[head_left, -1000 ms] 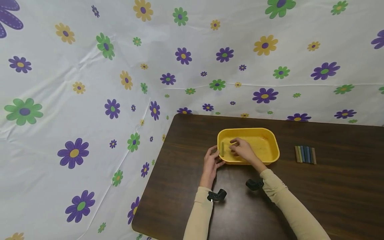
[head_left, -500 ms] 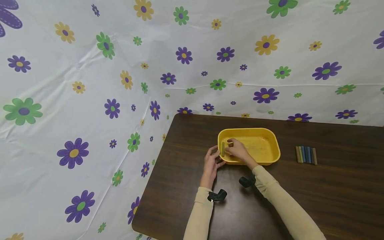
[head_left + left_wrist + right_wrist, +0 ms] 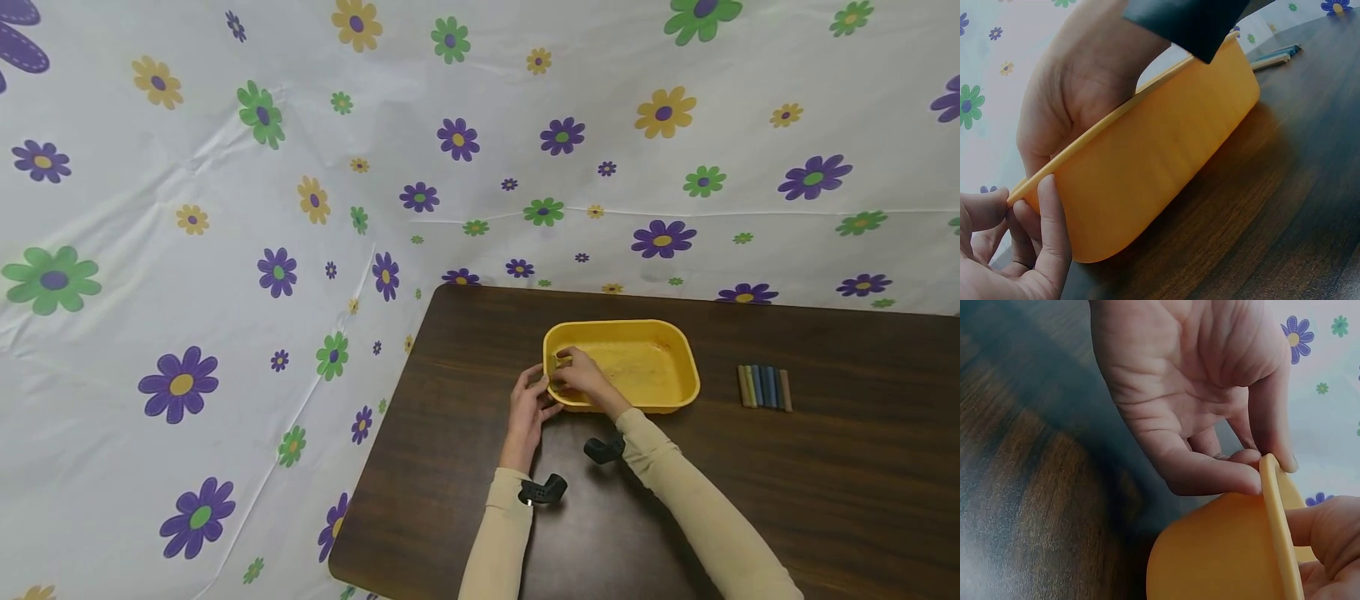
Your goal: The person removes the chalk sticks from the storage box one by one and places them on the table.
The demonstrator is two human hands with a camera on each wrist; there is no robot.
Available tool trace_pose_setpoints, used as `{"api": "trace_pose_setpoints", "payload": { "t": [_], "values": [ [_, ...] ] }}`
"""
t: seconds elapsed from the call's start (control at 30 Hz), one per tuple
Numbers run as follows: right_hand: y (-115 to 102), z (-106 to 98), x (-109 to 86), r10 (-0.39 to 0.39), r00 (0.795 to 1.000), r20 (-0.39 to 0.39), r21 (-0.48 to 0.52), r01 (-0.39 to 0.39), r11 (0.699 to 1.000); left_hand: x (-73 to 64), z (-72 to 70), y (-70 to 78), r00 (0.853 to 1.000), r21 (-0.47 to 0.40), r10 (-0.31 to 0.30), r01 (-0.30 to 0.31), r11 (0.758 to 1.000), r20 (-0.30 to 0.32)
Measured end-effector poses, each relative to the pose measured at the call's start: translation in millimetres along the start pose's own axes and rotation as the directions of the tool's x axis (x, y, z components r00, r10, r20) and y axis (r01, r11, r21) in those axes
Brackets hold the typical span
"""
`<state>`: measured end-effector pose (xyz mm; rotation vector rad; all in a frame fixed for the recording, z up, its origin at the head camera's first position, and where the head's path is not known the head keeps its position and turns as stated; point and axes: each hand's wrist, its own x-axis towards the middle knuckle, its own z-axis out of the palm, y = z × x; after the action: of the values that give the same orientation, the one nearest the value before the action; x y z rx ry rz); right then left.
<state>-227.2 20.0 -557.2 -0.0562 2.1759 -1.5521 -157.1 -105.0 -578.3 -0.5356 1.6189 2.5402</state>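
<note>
My left hand [image 3: 527, 410] pinches the rim of a yellow plastic tub [image 3: 647, 367] at its near left corner, with the thumb on the rim and fingers against the outer wall in the left wrist view. Inside the tub's left end is my right hand [image 3: 587, 380], its fingers curled at a green chalk stick [image 3: 552, 364]. Fingers and tub wall cover most of that stick. From the right wrist, the left hand [image 3: 1204, 394] fills the upper part, while part of the right hand [image 3: 1337, 537] shows behind the rim.
To the right of the tub, several chalk sticks [image 3: 763, 387] in brown, yellow-green and blue lie side by side on the dark wooden table [image 3: 450, 467]. A white cloth [image 3: 495, 100] printed with flowers hangs behind and to the left.
My right hand has moved left inside the tub, from the middle of its left half to the green chalk stick, which now looks slightly shifted left. The left hand has stayed at the rim.
</note>
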Motion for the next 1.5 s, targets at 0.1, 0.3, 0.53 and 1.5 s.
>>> {"api": "trace_pose_setpoints", "payload": {
  "t": [0.1,0.3,0.53,1.5],
  "values": [
    [-1.7,1.7,0.5,0.005,1.000,-0.010,-0.020,-0.006,1.000,0.2,0.0,0.0,1.000,0.000,0.004,-0.004,1.000,-0.003],
    [-3.5,2.8,1.9,0.025,1.000,-0.006,-0.032,-0.025,0.999,-0.1,-0.1,-0.4,1.000,-0.005,0.009,-0.009,1.000,-0.003],
    [-1.3,2.3,3.2,0.042,0.999,0.014,0.014,-0.042,0.999,-0.7,0.6,0.2,1.000,-0.007,0.000,0.000,1.000,-0.006],
    [-7.9,-95.6,-17.2,-0.043,0.998,0.040,0.139,0.037,0.990,-0.5,1.4,0.0,1.000,0.003,0.010,-0.010,1.000,-0.021]
  ]
}}
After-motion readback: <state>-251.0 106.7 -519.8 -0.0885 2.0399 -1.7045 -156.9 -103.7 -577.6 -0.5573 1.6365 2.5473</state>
